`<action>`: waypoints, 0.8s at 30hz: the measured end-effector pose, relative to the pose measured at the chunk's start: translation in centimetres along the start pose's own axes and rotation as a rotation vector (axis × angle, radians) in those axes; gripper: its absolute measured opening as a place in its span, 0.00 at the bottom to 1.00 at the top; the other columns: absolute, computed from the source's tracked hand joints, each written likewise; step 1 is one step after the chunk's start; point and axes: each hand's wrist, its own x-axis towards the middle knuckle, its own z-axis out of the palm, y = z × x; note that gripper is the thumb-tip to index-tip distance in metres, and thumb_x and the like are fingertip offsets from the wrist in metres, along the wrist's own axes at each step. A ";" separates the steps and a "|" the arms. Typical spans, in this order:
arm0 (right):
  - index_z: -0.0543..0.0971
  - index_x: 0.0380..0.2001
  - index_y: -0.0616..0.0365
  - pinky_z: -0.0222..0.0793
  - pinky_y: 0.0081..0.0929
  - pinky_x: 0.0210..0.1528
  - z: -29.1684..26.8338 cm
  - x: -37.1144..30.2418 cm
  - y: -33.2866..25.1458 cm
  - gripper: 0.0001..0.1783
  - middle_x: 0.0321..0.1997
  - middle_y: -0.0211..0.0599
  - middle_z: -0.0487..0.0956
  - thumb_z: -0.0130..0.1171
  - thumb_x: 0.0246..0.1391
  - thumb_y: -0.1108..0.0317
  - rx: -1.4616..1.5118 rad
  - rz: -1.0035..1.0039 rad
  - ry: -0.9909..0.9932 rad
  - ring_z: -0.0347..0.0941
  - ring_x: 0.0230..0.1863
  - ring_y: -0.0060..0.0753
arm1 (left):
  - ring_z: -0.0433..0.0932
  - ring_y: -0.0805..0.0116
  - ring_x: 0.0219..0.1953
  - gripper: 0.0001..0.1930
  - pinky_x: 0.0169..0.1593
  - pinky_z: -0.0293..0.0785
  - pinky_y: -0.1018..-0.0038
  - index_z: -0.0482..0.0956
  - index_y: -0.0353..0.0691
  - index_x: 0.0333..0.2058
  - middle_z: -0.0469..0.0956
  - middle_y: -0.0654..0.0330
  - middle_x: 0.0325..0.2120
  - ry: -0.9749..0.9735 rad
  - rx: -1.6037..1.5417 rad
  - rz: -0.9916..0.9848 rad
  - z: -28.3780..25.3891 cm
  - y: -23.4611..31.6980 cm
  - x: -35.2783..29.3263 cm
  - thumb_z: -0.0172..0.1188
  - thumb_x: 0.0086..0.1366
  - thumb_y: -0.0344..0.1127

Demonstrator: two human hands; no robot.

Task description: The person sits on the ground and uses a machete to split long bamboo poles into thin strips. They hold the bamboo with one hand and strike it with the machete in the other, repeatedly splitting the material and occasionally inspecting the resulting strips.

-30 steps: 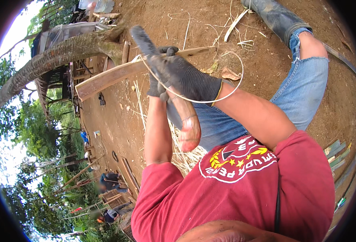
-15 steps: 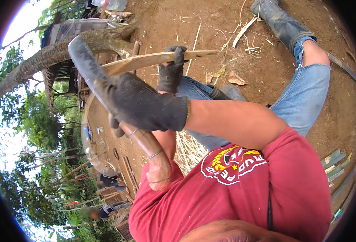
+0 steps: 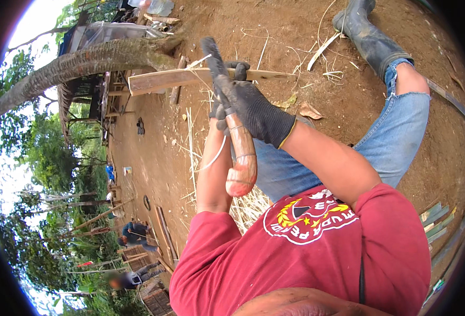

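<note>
My right hand point(image 3: 261, 113), in a dark work glove, is closed round a machete point(image 3: 241, 152) where its brown wooden handle meets the dark blade. The blade stands across a pale split strip of bamboo or wood point(image 3: 164, 81), close to my left hand. A thin shaving point(image 3: 198, 61) curls up beside the blade. My gloved left hand point(image 3: 240, 69) grips the strip, mostly hidden behind the blade and my right hand; its fingertips show above the strip. A narrow pale sliver point(image 3: 216, 157) hangs below my hands.
Pale shavings point(image 3: 251, 209) lie heaped by my lap, with more scattered on the dirt. A long blade-like piece point(image 3: 450, 97) rests beyond my knee. Green flat strips point(image 3: 433, 221) lie at the right. A tree trunk point(image 3: 101, 58) leans at the left; two people point(image 3: 136, 231) are farther off.
My right hand and the machete have moved right along the strip, toward my left hand, and the blade stands more upright. A curled shaving and a hanging sliver now show.
</note>
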 end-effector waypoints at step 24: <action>0.69 0.39 0.60 0.70 0.39 0.28 3.3 0.1 -2.2 0.17 0.22 0.42 0.75 0.58 0.56 0.59 -0.994 -0.988 -0.281 0.75 0.25 0.44 | 0.78 0.73 0.32 0.11 0.35 0.78 0.74 0.78 0.41 0.40 0.78 0.62 0.30 -0.059 0.499 0.312 3.9 3.4 -2.2 0.56 0.70 0.43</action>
